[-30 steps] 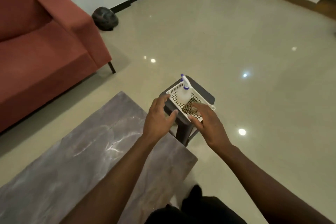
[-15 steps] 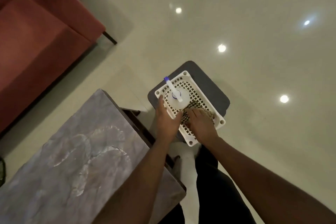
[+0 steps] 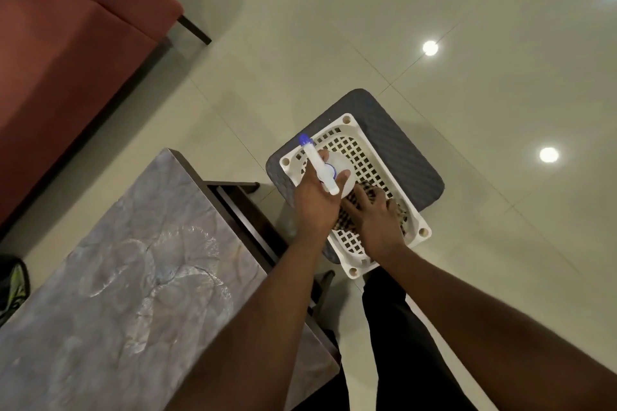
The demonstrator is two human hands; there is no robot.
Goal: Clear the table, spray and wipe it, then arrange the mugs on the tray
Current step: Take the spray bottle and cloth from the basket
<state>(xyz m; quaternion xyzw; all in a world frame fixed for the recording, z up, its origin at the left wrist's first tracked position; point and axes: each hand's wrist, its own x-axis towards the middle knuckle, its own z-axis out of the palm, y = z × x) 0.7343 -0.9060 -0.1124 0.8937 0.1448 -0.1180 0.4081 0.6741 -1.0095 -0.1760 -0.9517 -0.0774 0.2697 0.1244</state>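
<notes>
A white spray bottle with a blue nozzle stands in a white perforated tray on a small dark stool. My left hand grips the bottle around its neck. Beside it, my right hand lies with curled fingers on a dark checked cloth in the same tray. The grey marble table fills the lower left, its top bare. No mugs are in view.
A red sofa stands at the upper left on the glossy tiled floor. A dark object with yellow-green marks lies at the left edge. My legs in dark trousers are between table and stool.
The view has tilted down and closer over the stool. My left hand went from the tray's edge onto the spray bottle; my right hand settled deeper on the cloth.
</notes>
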